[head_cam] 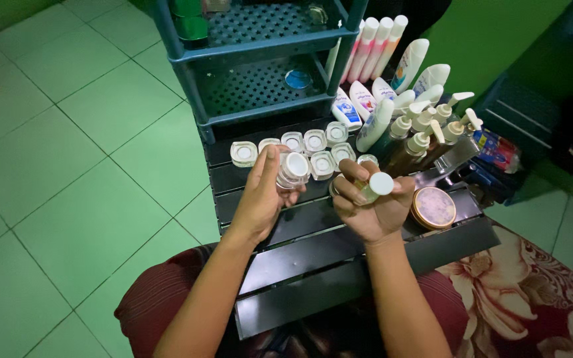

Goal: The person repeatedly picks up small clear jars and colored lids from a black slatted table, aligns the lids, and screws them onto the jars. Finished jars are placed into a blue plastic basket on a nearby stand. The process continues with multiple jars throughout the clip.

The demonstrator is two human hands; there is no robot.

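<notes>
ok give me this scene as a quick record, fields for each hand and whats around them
left hand: left hand holds a small clear jar with a white lid
right hand: right hand holds a small white-capped bottle
surface: black slatted stand over the lap
nearby: row of small white-lidded jars, round gold compact, pump bottles, white tubes
behind: blue plastic rack
floor: green tiles
</notes>
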